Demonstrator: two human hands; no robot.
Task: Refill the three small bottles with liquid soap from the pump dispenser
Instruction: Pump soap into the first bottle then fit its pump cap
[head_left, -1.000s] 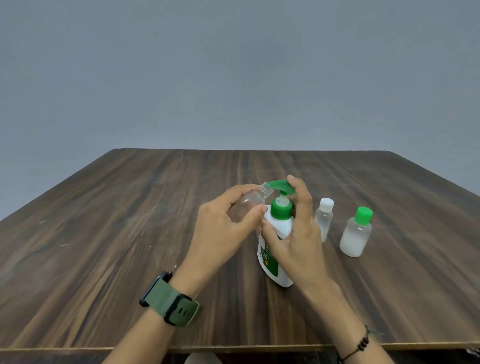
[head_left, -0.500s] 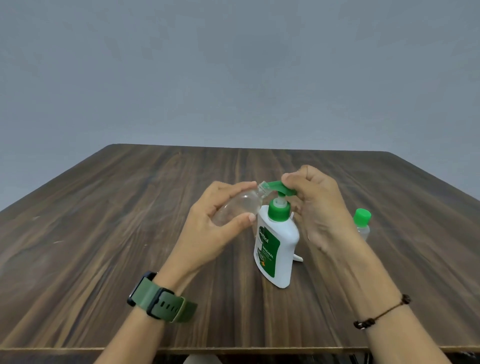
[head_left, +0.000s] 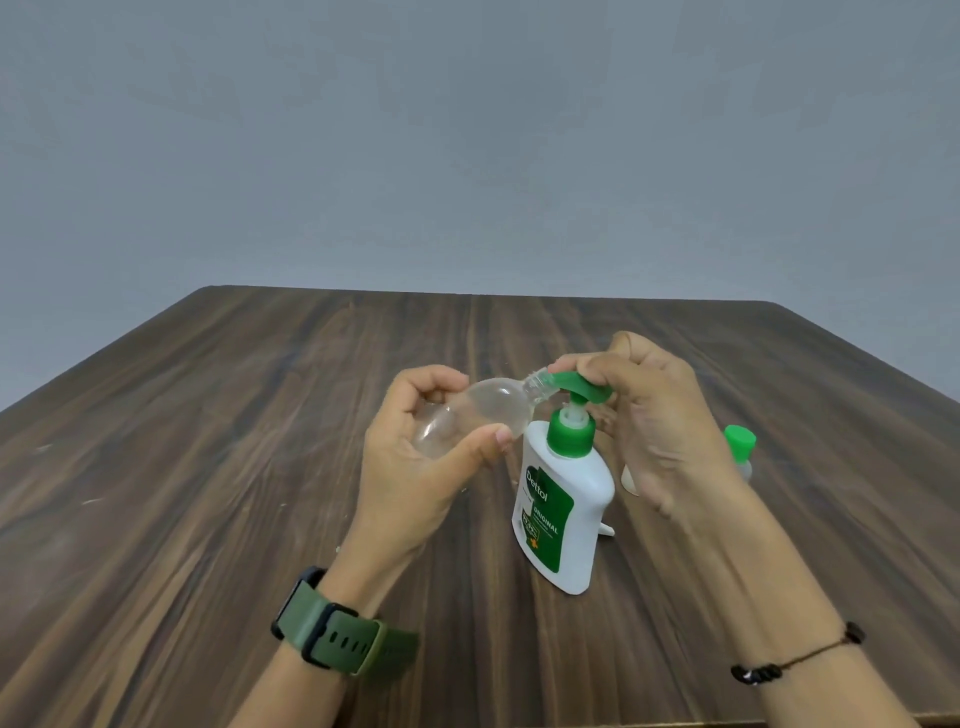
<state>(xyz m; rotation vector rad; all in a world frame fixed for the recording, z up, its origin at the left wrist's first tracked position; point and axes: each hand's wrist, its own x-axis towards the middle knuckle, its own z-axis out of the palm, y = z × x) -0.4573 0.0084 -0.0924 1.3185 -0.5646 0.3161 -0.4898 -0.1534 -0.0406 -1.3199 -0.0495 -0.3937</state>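
Note:
A white pump dispenser (head_left: 563, 514) with a green label and green pump head (head_left: 579, 387) stands on the wooden table (head_left: 208, 467). My left hand (head_left: 415, 467) holds a clear small bottle (head_left: 478, 410) tilted sideways, its open mouth against the green nozzle. My right hand (head_left: 649, 415) rests on top of the pump head, fingers curled over it. A second small bottle with a green cap (head_left: 740, 447) stands right of the dispenser, mostly hidden by my right hand. A pale sliver of a third bottle (head_left: 629, 480) shows under that hand.
A small white cap (head_left: 605, 530) lies on the table just behind the dispenser's base. The table's near edge runs along the bottom of the view. A plain grey wall stands behind the far edge.
My right hand rose from the dispenser's body and neck onto the pump head. The clear bottle stays at the nozzle in my left hand. The white-capped bottle became hidden behind my right hand.

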